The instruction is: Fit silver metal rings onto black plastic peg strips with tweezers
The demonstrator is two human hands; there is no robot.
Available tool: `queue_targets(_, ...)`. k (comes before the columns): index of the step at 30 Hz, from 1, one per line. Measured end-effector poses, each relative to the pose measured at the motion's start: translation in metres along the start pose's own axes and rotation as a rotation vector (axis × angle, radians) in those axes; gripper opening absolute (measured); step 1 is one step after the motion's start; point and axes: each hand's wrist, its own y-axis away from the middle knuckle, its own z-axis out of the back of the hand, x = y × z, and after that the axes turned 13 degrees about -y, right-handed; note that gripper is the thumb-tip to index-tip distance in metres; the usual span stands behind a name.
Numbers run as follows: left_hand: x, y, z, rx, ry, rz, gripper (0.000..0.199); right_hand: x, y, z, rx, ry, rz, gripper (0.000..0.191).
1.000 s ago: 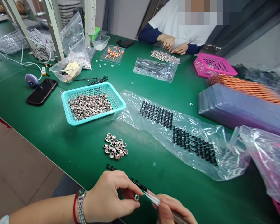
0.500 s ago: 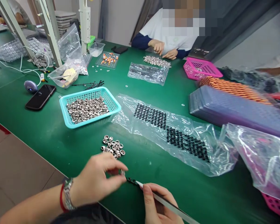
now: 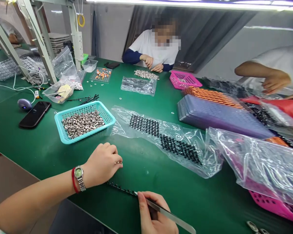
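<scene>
left hand (image 3: 102,164): fingers curled together, thumb and forefinger pinching a small metal piece (image 3: 118,163), mostly covered by the fingers. wrist carries a silver watch (image 3: 79,173) with a pale green dial, dial markings too small to read, and a red cord (image 3: 74,180) beside it.

right hand (image 3: 156,213): closed on metal tweezers (image 3: 172,216), pale tip at one end of a thin black toothed strip (image 3: 120,188). strip lies near the front edge of the green table (image 3: 136,156); its other end runs to just below the left hand.

beyond the left hand: turquoise basket (image 3: 89,139) holding many silver cup-shaped pieces (image 3: 83,124). to its right, a clear plastic sheet (image 3: 206,169) bearing two groups of black strips (image 3: 144,125).

left side of table: dark phone (image 3: 35,114), round purple device (image 3: 24,104) with a small lit spot, and a clear container (image 3: 54,97) with yellow paper (image 3: 64,91) in it. marks on the paper too small to read. small cylinder (image 3: 36,94) nearby has a label, also unreadable at this size.

far side: a seated person (image 3: 151,48) in a white top with dark blue sleeves, both hands at a heap of small shiny pieces (image 3: 146,74). pink basket (image 3: 185,80) stands to the right of the heap.
</scene>
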Motion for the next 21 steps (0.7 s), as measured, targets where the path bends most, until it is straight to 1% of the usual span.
queue_targets(3,-0.012,-0.007,-0.008,0.067,-0.044,-0.034,0.01,-0.006,-0.005,0.007,0.076,0.034,0.049,0.035)
queue_targets(7,-0.012,-0.015,-0.011,0.119,-0.074,-0.057,0.009,-0.009,-0.006,0.009,0.097,-0.018,-0.009,0.035)
queue_targets(11,-0.011,-0.016,-0.009,0.12,-0.055,-0.076,0.011,-0.005,-0.004,0.005,0.052,-0.101,-0.08,0.036)
queue_targets(13,-0.013,-0.011,-0.007,0.105,-0.023,-0.096,0.013,-0.005,-0.005,0.005,0.075,-0.119,-0.075,0.033)
queue_targets(15,-0.019,-0.002,-0.005,0.086,0.011,-0.121,0.012,-0.007,-0.006,0.006,0.119,-0.131,-0.054,0.031)
queue_targets(17,-0.027,0.012,-0.006,0.06,0.145,-0.114,0.014,-0.01,-0.008,0.006,0.124,-0.148,-0.057,0.03)
queue_targets(18,-0.031,0.02,-0.007,0.049,0.268,-0.084,0.017,-0.011,-0.008,0.006,0.124,-0.158,-0.06,0.03)
queue_targets(21,-0.04,0.042,-0.016,0.069,0.662,0.085,0.026,-0.01,-0.008,0.003,0.118,-0.178,-0.055,0.028)
